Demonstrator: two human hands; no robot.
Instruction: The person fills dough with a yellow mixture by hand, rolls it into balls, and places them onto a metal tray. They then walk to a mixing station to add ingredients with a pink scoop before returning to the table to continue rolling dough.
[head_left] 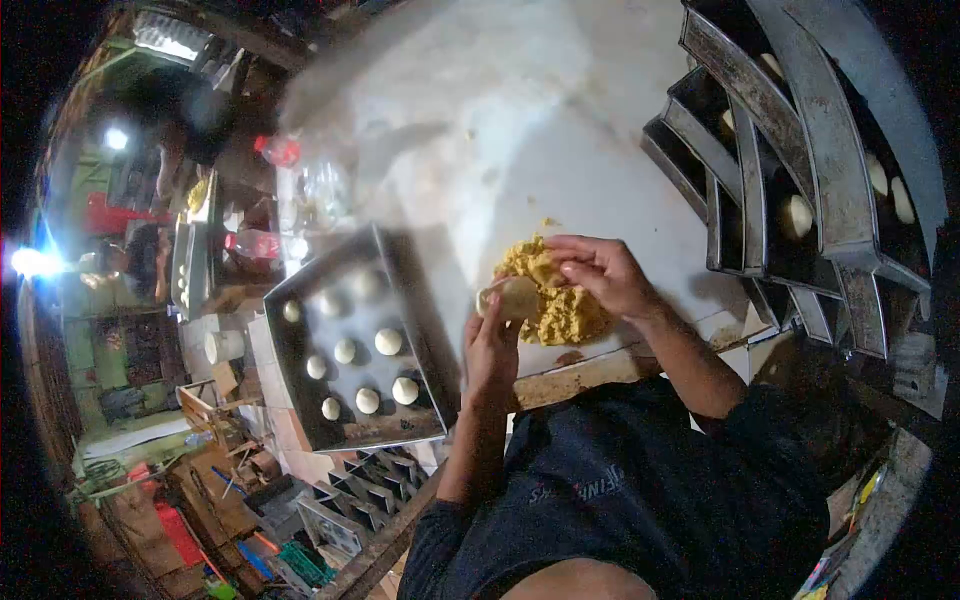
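Note:
My left hand (492, 345) holds a flattened piece of pale dough (516, 296) just above the table's near edge. My right hand (598, 272) rests with pinched fingers on a heap of crumbly yellow filling (566, 315) lying on the white table (520, 130), right beside the dough piece. A dark metal baking tray (300, 415) to the left carries several round dough balls (388, 342).
Stacked dark metal trays (790, 150) with dough balls in them stand at the right. Plastic bottles (285, 150) sit at the table's far left corner. More empty trays (360, 500) lie on the floor below, among clutter.

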